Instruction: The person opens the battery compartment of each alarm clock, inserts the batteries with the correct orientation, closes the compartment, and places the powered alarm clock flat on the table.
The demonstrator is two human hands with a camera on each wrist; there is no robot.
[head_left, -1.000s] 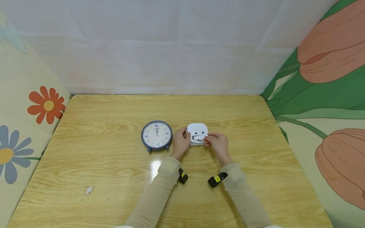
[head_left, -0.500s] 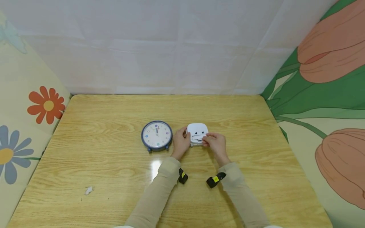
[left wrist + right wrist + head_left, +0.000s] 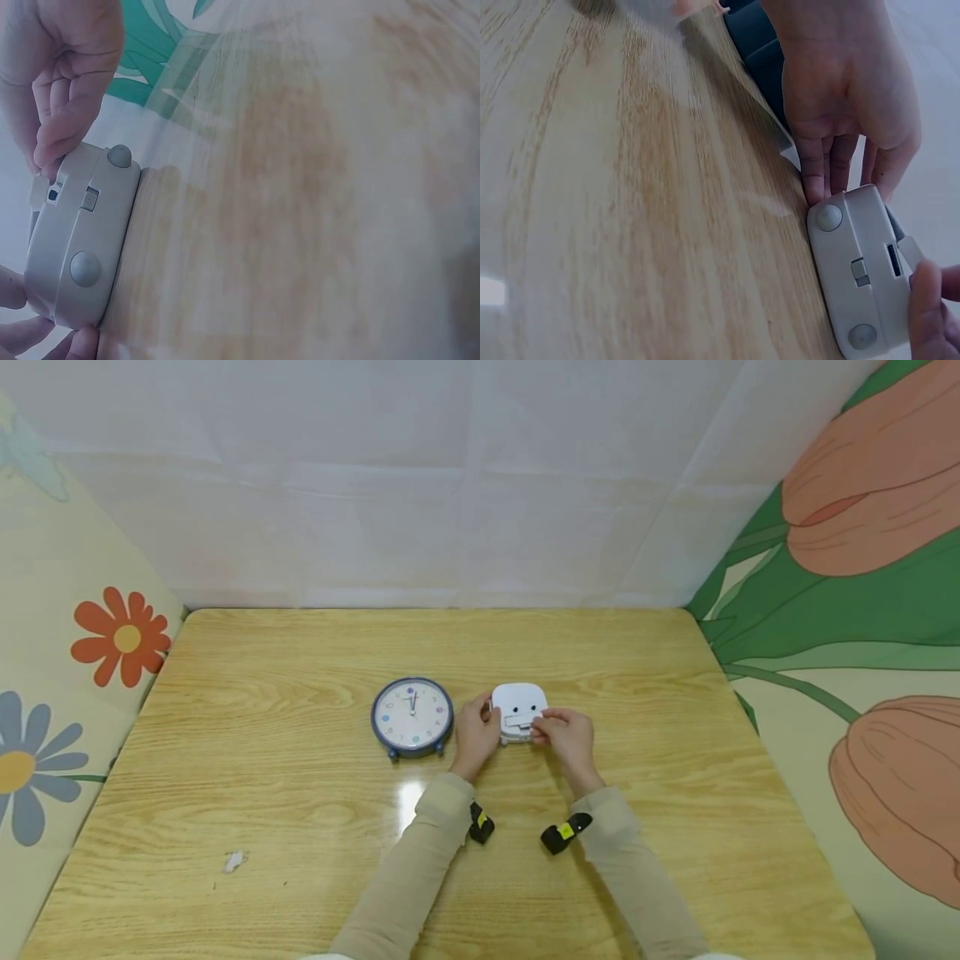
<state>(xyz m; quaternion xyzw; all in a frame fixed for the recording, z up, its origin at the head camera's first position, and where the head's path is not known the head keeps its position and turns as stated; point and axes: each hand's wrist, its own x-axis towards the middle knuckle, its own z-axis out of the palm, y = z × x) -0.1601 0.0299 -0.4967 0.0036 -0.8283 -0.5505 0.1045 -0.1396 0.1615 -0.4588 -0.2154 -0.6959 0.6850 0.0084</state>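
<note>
A small white alarm clock [image 3: 517, 695] lies back side up on the wooden table, two black dots showing on its back. Along its near edge sits a white battery cover [image 3: 517, 722], tilted up from the case in the right wrist view. My left hand [image 3: 477, 735] grips the clock's left side between thumb and fingers. With thumb and forefinger, my right hand [image 3: 572, 745] pinches the cover's right end. Two round feet and a small slide switch [image 3: 860, 271] show on the clock's near side. The inside of the battery slot is mostly hidden.
A round blue-rimmed clock [image 3: 412, 718] lies face up just left of my left hand. A pale worn patch [image 3: 235, 861] marks the table at the front left. White cloth [image 3: 390, 527] hangs behind the table, with flower-patterned panels on both sides.
My right hand has moved slightly left with the battery cover, which now hides the dark slot seen earlier. My left hand and both clocks have stayed in place.
</note>
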